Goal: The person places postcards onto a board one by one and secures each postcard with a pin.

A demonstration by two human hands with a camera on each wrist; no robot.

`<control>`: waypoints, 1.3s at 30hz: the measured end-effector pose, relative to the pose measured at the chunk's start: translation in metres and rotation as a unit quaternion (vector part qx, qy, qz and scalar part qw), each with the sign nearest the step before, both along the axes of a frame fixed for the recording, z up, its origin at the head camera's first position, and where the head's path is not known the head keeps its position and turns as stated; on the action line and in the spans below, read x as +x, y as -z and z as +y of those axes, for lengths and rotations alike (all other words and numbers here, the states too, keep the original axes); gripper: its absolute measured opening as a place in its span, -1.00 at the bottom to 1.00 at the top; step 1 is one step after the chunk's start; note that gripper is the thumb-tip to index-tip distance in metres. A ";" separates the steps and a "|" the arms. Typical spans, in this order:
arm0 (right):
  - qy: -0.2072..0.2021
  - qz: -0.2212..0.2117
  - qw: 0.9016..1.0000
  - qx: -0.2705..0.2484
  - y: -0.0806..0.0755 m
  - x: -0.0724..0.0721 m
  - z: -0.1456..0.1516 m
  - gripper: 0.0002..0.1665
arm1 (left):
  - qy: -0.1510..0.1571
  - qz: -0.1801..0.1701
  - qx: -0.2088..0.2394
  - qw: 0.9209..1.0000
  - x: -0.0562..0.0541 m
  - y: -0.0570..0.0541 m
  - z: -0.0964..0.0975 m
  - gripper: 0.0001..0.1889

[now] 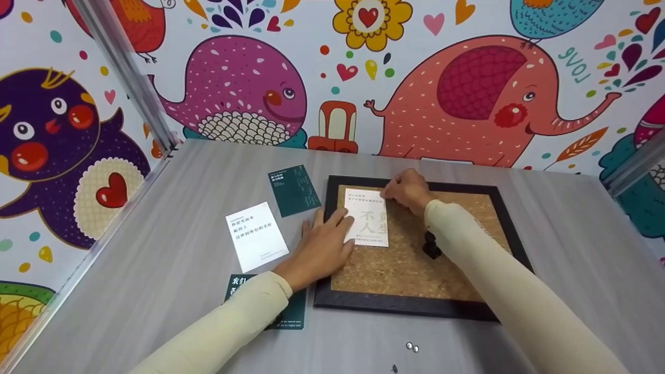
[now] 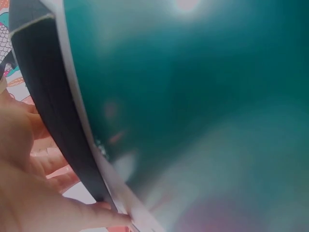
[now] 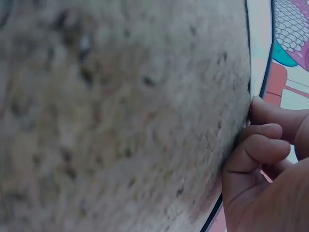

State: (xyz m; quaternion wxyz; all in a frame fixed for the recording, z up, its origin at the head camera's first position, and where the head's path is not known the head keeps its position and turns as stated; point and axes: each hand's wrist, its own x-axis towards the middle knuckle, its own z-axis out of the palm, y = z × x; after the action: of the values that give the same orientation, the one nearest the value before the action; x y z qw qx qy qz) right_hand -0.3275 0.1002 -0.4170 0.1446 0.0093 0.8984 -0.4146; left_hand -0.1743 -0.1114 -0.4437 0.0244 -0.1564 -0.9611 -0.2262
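On the cork board [image 1: 415,259], which lies framed in black on the grey worktop [image 1: 571,249], a white card [image 1: 368,224] rests near the board's upper left corner. The left hand [image 1: 322,246] lies flat, its straight fingers pressing the card's left edge from the board's left side. The right hand [image 1: 408,189] sits at the card's upper right corner with fingers curled together there, seemingly pressing in a pin, though no pin shows. Judging by this, the card is placed and is being fastened. Left of the board lie another white card [image 1: 256,236] and two dark green cards [image 1: 294,190], [image 1: 293,311], none yet on the cork. Two small pins [image 1: 412,346] lie below the board.
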 end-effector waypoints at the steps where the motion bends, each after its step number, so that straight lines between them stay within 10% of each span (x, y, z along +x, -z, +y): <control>1: -0.006 0.011 1.000 0.007 0.001 0.001 -0.001 -0.86 | -0.001 -0.001 0.001 1.000 0.000 0.000 -0.001 -0.49; 9: -0.062 0.101 0.991 0.067 0.007 0.009 -0.011 -0.81 | -0.009 -0.013 0.005 1.000 0.000 0.004 -0.003 -0.47; 26: -0.172 0.247 0.936 0.180 0.021 0.019 -0.005 -0.85 | -0.006 -0.008 0.000 1.000 0.002 0.007 -0.002 -0.47; 39: -0.192 0.250 0.933 0.173 0.012 0.012 0.010 -0.91 | -0.009 -0.007 0.001 1.000 0.000 0.003 0.002 -0.45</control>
State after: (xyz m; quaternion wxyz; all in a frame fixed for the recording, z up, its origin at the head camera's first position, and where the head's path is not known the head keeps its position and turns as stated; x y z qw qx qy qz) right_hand -0.3156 0.1097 -0.4290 -0.0121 -0.2426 0.9479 -0.2059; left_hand -0.1746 -0.1097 -0.4470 0.0200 -0.1459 -0.9624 -0.2281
